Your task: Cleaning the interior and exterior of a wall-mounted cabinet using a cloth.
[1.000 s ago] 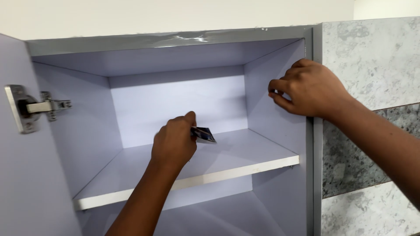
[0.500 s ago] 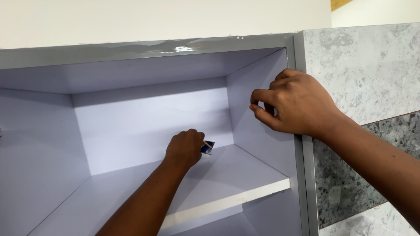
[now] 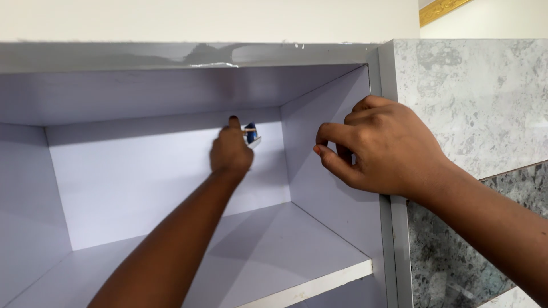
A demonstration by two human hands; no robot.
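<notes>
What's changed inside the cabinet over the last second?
The left hand, holding a small blue scraper-like tool, rose from just above the shelf to the top of the back panel. The camera shifted right, so the door hinge left the view. The right hand stayed gripping the cabinet's right side edge.

Both arms are bare from wrist to the picture's edge: no sleeve, watch, band or glove shows. The left hand, inside the cabinet, wears no ring, and its short thumbnail looks dark. The right hand, at the cabinet's right edge, is also ringless, with short, plain nails on its fingers.
</notes>
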